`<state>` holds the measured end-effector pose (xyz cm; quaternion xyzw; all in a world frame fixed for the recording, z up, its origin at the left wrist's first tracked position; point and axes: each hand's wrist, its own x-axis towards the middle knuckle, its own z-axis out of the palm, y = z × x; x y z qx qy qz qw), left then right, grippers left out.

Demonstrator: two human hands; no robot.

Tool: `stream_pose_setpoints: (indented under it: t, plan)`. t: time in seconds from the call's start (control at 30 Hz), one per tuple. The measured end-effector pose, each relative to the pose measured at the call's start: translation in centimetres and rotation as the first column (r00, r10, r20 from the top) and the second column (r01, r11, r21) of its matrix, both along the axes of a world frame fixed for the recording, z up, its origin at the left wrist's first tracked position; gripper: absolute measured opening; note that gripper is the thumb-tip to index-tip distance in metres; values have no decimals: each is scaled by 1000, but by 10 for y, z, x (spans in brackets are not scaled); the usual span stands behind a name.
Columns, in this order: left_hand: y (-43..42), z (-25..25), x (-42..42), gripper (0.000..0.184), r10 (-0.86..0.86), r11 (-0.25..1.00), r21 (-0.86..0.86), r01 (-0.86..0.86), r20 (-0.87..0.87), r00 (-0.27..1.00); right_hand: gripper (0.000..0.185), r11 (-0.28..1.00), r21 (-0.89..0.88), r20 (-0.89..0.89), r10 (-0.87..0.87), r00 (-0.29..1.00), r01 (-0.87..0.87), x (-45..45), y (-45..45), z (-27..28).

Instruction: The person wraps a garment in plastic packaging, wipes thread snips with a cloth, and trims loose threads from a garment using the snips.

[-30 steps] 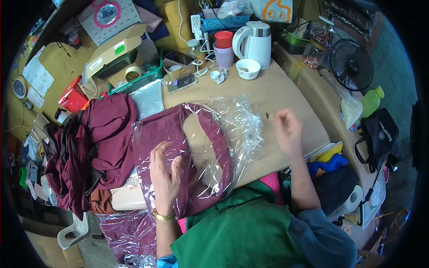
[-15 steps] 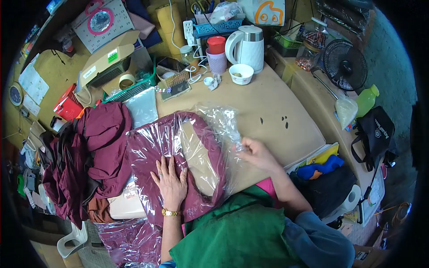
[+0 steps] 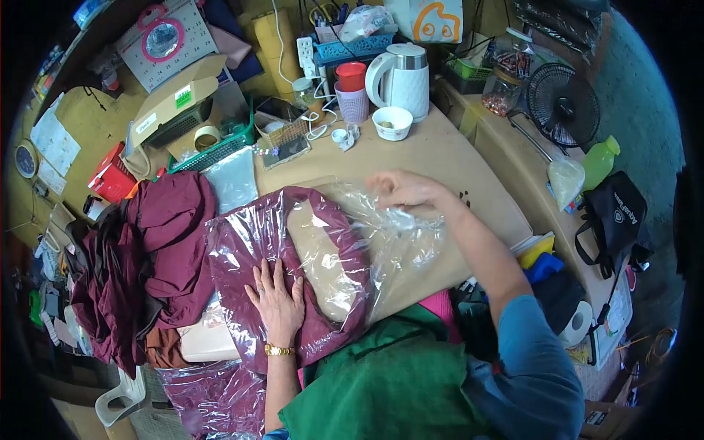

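Note:
A maroon fabric item (image 3: 253, 227) lies inside a clear plastic bag (image 3: 411, 246) on the brown-covered table (image 3: 455, 158). Flat on the bagged fabric, with fingers spread, rests my left hand (image 3: 279, 308), a gold watch at its wrist. Over the loose plastic at the bag's right end is my right hand (image 3: 402, 189); its fingers are curled and blurred, and whether they pinch the plastic is unclear. More maroon fabric (image 3: 176, 249) is heaped at the left, and another plastic-wrapped maroon piece (image 3: 213, 396) lies below the table's edge.
A white kettle (image 3: 407, 81), a white bowl (image 3: 392, 123) and a purple cup (image 3: 352, 103) stand at the back. Behind the fabric are a green basket (image 3: 220, 150) and an open cardboard box (image 3: 176, 103). A black fan (image 3: 563, 105) stands on the right.
My right hand has moved up and away from the table's front edge, over the plastic, which now spreads farther right. My left hand went from raised to flat on the bag.

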<state>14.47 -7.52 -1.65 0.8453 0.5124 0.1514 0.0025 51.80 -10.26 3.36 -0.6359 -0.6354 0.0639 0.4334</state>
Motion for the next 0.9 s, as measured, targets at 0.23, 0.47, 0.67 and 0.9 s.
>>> stream_pose_setpoints:
  t: [0.23,0.47,0.67,0.9]
  plan:
    - [0,0,-1,60,-35,999,3,35,32,999,22,871,-186,-581,-471,664,455,142,-22,-14]
    - [-26,58,15,63,-231,971,147,191,346,909,62,842,-442,-588,-12,809,-308,-1,-88,-10]
    - [-18,96,121,32,-387,788,-22,615,759,524,59,690,301,-737,606,299,-658,-99,-81,53]
    - [8,270,63,33,97,786,183,591,907,-410,51,978,-124,-877,-188,443,170,-76,-105,-11]
